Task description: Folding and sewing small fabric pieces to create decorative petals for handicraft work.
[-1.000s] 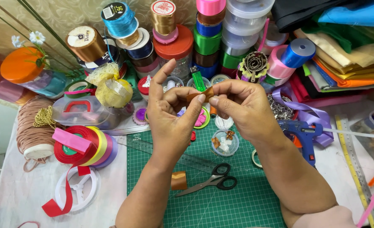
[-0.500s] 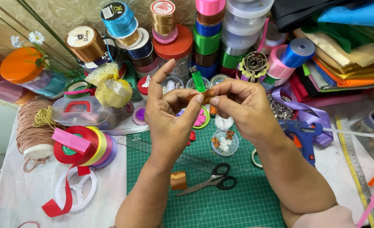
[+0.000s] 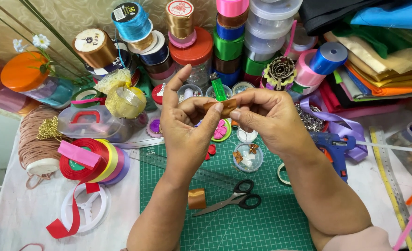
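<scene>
Brown ribbon piece (image 3: 221, 105) is pinched flat between the left hand (image 3: 187, 135) and right hand (image 3: 271, 121), held up over the green mat (image 3: 243, 227) so it can be seen. Scissors (image 3: 236, 199) are kept close below.

Both forearms rose from the lower edge of the frame and met at centre. The left hand (image 3: 185, 135) was held palm-up, its index finger pointing straight upward and its thumb pressed toward the right hand (image 3: 271, 121). The right hand curled inward, knuckles up, fingertips pinched against those of the left. Both wrists were bare and slightly bent.
</scene>
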